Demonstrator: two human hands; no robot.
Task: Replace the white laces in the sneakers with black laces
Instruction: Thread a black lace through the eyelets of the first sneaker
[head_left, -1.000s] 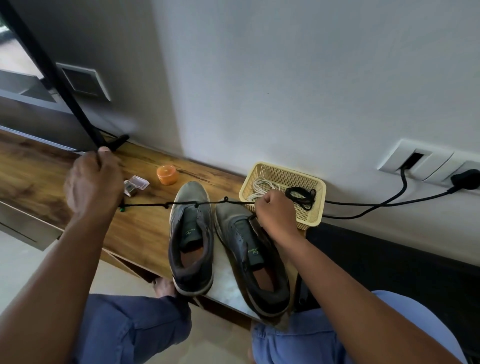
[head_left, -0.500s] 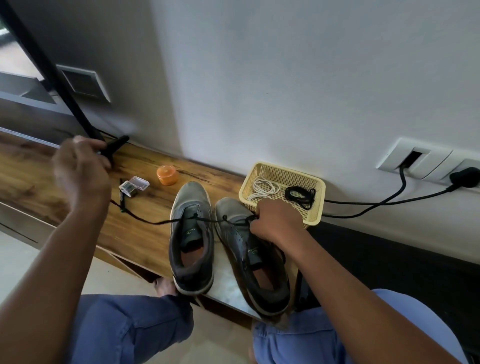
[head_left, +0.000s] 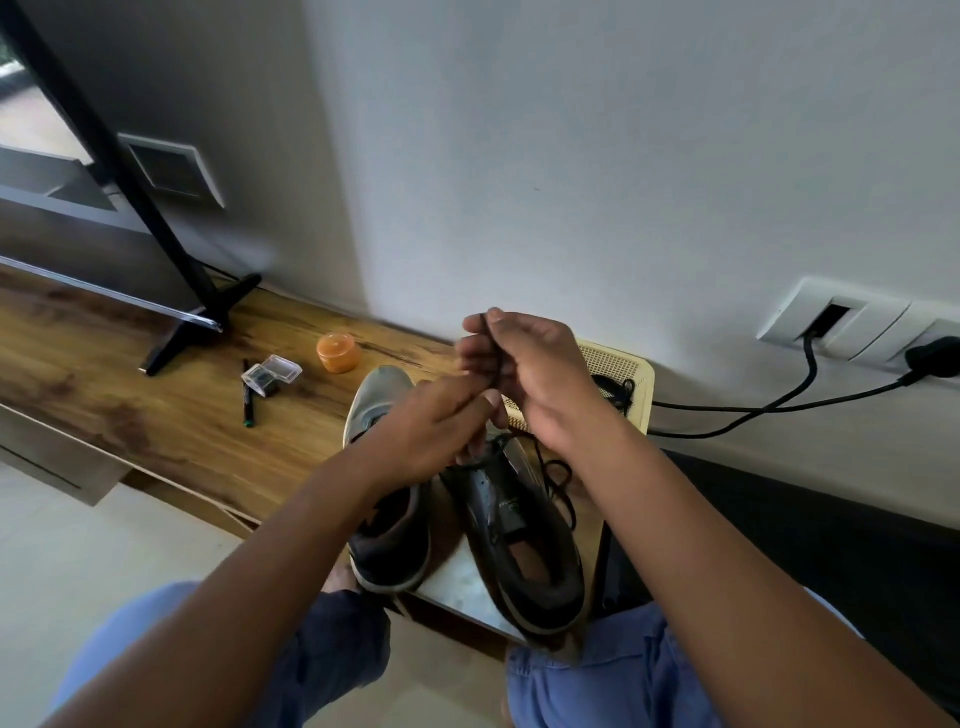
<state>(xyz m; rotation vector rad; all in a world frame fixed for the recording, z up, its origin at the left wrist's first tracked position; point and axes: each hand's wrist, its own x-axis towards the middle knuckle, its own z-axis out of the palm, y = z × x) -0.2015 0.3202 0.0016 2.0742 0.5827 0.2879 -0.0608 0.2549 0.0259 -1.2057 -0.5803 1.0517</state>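
Both hands, left (head_left: 441, 415) and right (head_left: 524, 364), pinch black lace (head_left: 491, 452) above right sneaker (head_left: 514, 525), hiding basket (head_left: 631, 371) (orange jar (head_left: 338, 353) behind).

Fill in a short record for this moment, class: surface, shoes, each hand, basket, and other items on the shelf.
surface: wooden shelf against the wall
shoes: left sneaker unlaced; right sneaker with black lace started at the toe end
left hand: raised over the sneakers, pinching the lace
right hand: raised, gripping the lace
basket: yellow basket, behind the hands
other items: orange jar, clear plastic case, pen
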